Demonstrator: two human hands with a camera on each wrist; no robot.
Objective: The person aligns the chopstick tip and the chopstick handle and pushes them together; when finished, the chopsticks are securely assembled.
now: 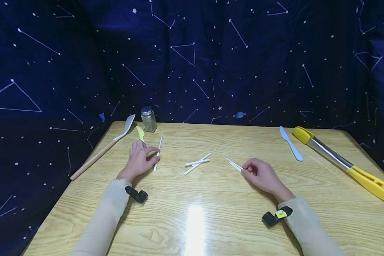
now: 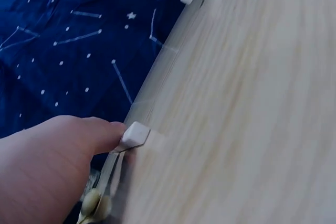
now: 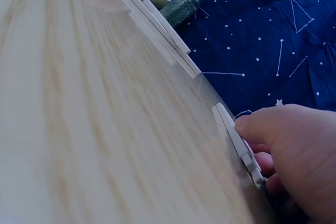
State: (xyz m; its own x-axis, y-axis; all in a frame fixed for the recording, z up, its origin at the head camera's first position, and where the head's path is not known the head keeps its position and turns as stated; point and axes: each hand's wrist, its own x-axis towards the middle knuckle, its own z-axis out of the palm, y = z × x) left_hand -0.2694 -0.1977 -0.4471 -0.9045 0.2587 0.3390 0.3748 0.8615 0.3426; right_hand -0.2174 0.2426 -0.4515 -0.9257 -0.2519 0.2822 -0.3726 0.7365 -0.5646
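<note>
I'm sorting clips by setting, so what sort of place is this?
Probably a staged indoor recording spot: a starry cloth hangs just behind the wooden table, and the person wears wrist cameras. Which room it is, I can't tell.

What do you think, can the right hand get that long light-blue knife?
Probably yes: only bare yellowish wooden table lies between the right hand and the long light-blue knife, though that hand pinches slim white sticks.
</note>
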